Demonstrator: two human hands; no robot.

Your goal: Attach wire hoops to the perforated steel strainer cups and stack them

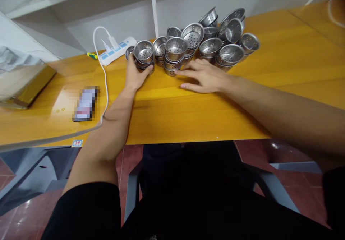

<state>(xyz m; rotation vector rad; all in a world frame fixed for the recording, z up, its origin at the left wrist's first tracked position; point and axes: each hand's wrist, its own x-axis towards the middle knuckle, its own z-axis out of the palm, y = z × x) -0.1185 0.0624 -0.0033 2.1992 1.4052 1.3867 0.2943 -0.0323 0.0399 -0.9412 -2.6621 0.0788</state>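
Several small perforated metal strainer cups stand in nested stacks on the yellow wooden table (167,118). My left hand (135,75) is wrapped round the lower part of the leftmost stack of strainer cups (144,51), thumb on its right side. My right hand (203,75) has its fingers spread, with the fingertips beside the base of the middle stack of strainer cups (175,49); whether they touch it I cannot tell. Behind and right of that hand is a cluster with a strainer cup (232,54) in front and tilted ones at the back.
A white power strip (118,50) with a plugged-in white cable (105,89) lies at the left, the cable trailing over the table edge. A phone (85,104) and a cardboard box (24,85) are further left. A white shelf (113,13) backs the table.
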